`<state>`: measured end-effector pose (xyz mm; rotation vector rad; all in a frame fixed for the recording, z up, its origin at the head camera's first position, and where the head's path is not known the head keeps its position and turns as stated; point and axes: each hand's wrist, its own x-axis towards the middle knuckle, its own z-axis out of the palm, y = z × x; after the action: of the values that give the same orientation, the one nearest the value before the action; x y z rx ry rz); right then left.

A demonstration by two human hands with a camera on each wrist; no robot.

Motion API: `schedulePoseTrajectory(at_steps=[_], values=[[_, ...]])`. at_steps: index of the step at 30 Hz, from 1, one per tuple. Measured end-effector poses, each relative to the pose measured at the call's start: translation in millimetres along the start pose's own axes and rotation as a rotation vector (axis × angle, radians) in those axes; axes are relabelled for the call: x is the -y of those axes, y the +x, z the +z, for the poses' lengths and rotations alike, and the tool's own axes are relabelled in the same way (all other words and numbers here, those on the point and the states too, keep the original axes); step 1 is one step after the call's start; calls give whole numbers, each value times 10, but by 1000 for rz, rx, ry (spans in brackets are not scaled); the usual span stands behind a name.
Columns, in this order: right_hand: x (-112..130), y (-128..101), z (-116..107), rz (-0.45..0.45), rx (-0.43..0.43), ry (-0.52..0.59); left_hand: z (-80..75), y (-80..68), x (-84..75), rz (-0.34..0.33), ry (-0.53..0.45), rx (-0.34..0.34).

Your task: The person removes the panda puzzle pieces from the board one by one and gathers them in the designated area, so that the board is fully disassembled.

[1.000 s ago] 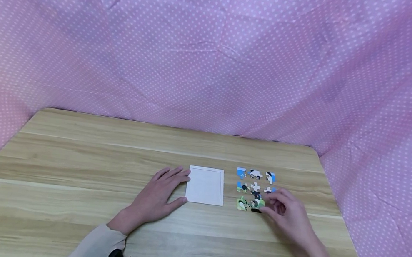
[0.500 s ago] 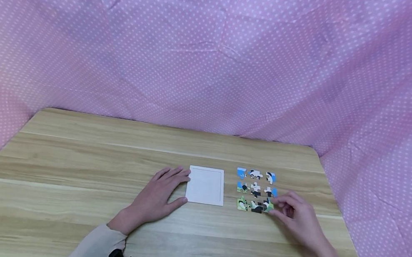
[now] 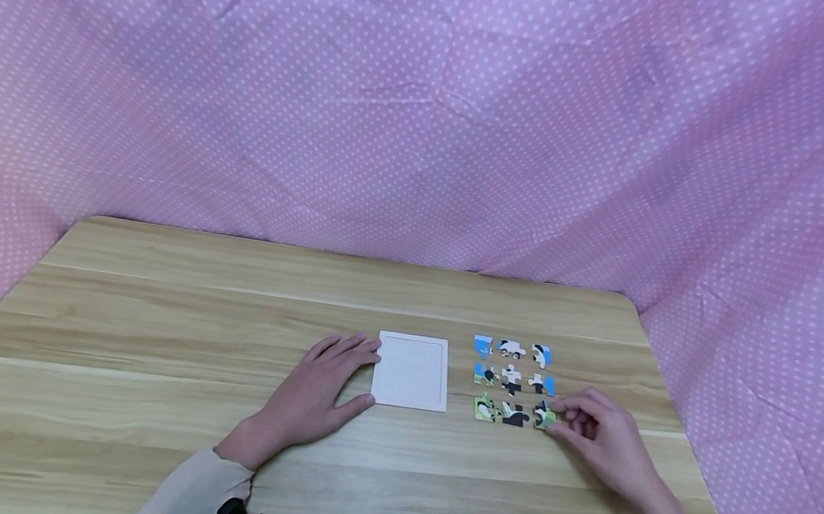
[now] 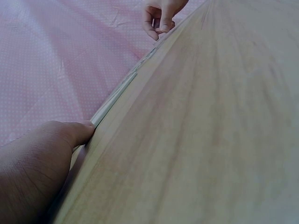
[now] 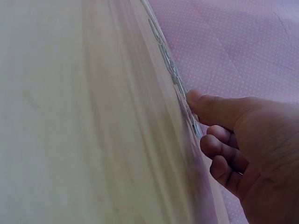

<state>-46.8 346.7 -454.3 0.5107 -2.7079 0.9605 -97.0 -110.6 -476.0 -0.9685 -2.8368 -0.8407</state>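
Note:
A square white puzzle tray with a thin raised border lies flat near the middle of the table. My left hand rests beside it, its straight, spread fingertips and thumb touching the left edge. To the right, jigsaw pieces with blue, green and black-and-white panda artwork lie face up in three rows. With thumb and fingers my right hand pinches the right side of the near-right jigsaw piece. In the right wrist view that hand has its thumb at the row of pieces, seen edge-on.
The wooden table has rounded far corners. A pink polka-dot cloth hangs behind it and along both sides. Just left of the pinched piece lies a black-and-green piece, and above it a white-and-blue piece.
My right hand has moved right and slid the pinched jigsaw piece off the bottom-middle piece, to the right end of the near row. The left hand and tray have stayed put.

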Motion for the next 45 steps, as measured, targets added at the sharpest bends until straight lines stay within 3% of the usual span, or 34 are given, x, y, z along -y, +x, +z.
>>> schedulePoseTrajectory(at_steps=[37, 45], values=[[-80, -22, -4, 1, -1, 22, 16, 12, 10, 14, 15, 7], [-95, -14, -13, 0, -23, 9, 19, 6, -6, 33, -2, -23]])
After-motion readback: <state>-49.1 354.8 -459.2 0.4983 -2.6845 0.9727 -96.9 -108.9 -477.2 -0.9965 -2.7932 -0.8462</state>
